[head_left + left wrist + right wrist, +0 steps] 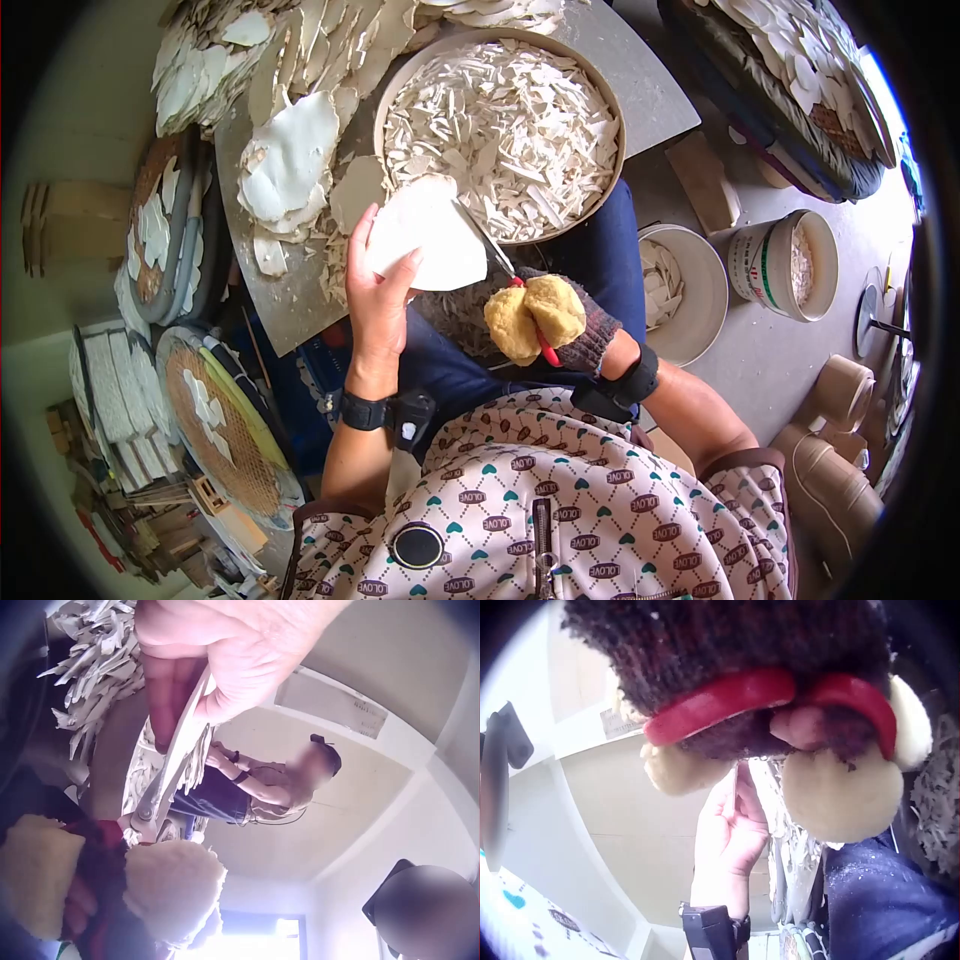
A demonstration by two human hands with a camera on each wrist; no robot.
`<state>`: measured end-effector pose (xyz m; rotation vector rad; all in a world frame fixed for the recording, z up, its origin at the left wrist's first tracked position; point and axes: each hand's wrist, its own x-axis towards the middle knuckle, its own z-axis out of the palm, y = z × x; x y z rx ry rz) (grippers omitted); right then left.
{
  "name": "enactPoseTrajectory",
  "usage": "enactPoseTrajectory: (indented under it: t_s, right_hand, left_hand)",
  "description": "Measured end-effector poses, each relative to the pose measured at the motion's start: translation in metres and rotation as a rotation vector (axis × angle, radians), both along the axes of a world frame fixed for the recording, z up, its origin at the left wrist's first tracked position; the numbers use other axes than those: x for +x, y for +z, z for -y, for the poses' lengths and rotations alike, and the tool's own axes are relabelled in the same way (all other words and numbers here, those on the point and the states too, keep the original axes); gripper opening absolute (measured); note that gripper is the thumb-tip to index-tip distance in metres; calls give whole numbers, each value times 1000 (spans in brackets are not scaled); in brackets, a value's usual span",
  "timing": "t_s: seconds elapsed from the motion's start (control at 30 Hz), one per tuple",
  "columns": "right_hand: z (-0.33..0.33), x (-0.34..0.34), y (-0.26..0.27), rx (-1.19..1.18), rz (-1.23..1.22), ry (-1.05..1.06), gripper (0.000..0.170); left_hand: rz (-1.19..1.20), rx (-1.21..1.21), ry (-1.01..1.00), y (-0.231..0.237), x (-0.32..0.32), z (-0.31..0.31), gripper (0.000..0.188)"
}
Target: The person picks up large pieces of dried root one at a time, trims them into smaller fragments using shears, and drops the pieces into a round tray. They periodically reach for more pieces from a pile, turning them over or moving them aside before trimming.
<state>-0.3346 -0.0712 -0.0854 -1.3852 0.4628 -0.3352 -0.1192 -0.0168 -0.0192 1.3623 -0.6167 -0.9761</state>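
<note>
A thin white flat piece (428, 235) is pinched between the thumb and fingers of my bare left hand (382, 290). My right hand (590, 335), in a dark knit glove, grips red-handled scissors (548, 350) with thick yellow foam pads (512, 325) on the handles. The scissor blades (485, 232) lie at the right edge of the white piece; in the left wrist view the blades (150, 799) meet the piece (180, 742). The right wrist view shows fingers curled inside the red handle loops (720, 705). How far the blades are parted is unclear.
A round tub (617, 170) full of white scraps stands just beyond my hands. Stacked white pieces (290, 160) lie on the grey table (640, 90) at left. Two white buckets (705, 320), (760, 262) stand on the floor at right. Another person (270, 787) works nearby.
</note>
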Motion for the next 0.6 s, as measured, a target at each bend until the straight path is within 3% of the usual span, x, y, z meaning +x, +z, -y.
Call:
enactPoseTrajectory:
  t_s: [0.1,0.2,0.4,0.53,0.6]
  right_hand:
    - [-1,4,-4,-70,-18,43,20]
    - [-2,10,-14,114,21,11,20]
    - [-8,10,-11,-120,-42,51,26]
    - [-11,15,-11,40,-17,15,26]
    - [-11,17,-10,10,-6,53,24]
  left_hand:
    - [-38,42,-30,6,4,-4,63]
    - [-52,51,-75,1,9,-13,63]
    - [-106,85,-55,0,9,-23,62]
    - [-97,77,-41,2,15,-28,63]
    - [-91,78,-42,4,19,-31,63]
